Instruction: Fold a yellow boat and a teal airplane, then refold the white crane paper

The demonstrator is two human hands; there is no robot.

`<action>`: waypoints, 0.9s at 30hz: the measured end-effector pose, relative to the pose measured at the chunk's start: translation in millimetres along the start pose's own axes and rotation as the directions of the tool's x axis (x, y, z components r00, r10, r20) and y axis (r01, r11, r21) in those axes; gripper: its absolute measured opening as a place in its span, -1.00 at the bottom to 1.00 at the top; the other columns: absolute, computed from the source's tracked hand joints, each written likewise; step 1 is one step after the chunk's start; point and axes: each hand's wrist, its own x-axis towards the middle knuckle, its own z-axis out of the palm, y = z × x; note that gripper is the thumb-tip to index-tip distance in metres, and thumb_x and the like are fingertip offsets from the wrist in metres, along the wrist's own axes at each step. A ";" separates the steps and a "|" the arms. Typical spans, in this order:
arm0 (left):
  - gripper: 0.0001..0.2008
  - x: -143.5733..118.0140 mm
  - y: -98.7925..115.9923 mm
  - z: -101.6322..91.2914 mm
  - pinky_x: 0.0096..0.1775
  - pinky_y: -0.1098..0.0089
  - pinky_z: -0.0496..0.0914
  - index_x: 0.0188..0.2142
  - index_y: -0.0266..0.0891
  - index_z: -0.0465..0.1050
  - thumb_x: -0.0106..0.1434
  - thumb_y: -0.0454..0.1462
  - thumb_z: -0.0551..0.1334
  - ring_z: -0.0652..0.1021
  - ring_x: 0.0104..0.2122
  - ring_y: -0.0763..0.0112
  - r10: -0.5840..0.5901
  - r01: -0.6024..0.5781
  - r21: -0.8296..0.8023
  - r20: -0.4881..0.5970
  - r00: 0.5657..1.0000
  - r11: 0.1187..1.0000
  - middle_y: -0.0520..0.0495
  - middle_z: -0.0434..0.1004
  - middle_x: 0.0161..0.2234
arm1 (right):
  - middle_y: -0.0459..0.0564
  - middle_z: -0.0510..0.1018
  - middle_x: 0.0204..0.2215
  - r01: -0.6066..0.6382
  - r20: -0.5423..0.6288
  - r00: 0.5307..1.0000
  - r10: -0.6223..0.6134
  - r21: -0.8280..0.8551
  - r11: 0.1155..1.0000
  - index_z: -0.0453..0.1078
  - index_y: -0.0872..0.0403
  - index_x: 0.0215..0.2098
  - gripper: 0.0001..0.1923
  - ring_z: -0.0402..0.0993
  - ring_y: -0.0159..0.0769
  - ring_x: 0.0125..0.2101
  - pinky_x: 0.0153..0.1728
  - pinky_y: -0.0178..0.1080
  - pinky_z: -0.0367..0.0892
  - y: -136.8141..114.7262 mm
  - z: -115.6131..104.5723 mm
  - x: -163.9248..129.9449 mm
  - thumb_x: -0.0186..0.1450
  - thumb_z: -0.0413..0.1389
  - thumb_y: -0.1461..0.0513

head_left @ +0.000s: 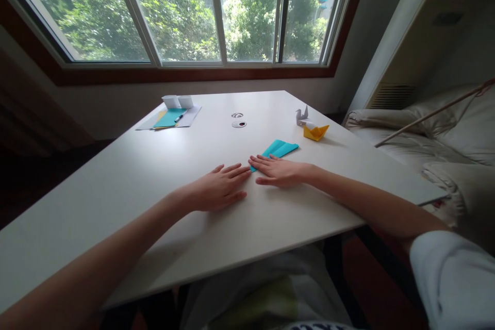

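A folded piece of blue paper lies on the white table, narrow towards me and wider at its far right end. My right hand rests flat across its near, narrow part with the fingers stretched out, hiding some of it. Just left of the paper's tip, my left hand lies on the tabletop, fingers extended and thumb apart. Its fingertips come close to the tip; whether they touch it I cannot tell.
On the table, a white paper crane and a yellow paper boat stand at the right. At the back left are white folded papers, coloured sheets and a pen. Two round fittings sit mid-table.
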 end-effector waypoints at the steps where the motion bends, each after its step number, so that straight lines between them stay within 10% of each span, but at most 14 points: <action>1: -0.38 -0.5 0.5 -0.6 0.17 0.15 -0.08 0.28 -0.15 -0.17 0.32 0.06 -0.24 -0.03 0.25 0.18 -0.007 0.007 -0.003 0.006 1.000 1.000 -0.07 -0.15 0.29 | -0.04 -0.25 0.30 -0.018 -0.001 1.000 0.018 0.002 1.000 -0.27 0.06 0.31 -0.17 -0.34 -0.13 0.27 0.23 -0.05 -0.34 4.3 -1.0 0.1 0.24 -0.30 -0.21; 14: -0.37 -2.3 3.3 -0.7 0.16 0.13 -0.06 0.28 -0.13 -0.15 0.31 0.08 -0.23 -0.01 0.24 0.15 -0.035 0.036 -0.044 0.014 0.999 0.998 -0.09 -0.12 0.28 | -0.04 -0.26 0.30 -0.323 -0.074 0.945 0.320 -0.029 0.946 -0.32 0.03 0.31 -0.14 -0.34 -0.12 0.27 0.21 0.09 -0.29 91.3 -15.6 -1.7 0.20 -0.39 -0.24; 27: -0.37 -5.2 -1.3 -2.1 0.17 0.12 -0.10 0.28 -0.09 -0.17 0.30 0.09 -0.22 -0.01 0.24 0.17 -0.040 0.041 -0.072 0.015 0.999 0.997 -0.07 -0.12 0.28 | -0.06 -0.23 0.30 -0.412 -0.115 0.906 0.408 -0.006 0.911 -0.28 0.04 0.31 -0.17 -0.33 -0.10 0.27 0.20 0.12 -0.27 97.0 -26.5 -12.6 0.22 -0.45 -0.22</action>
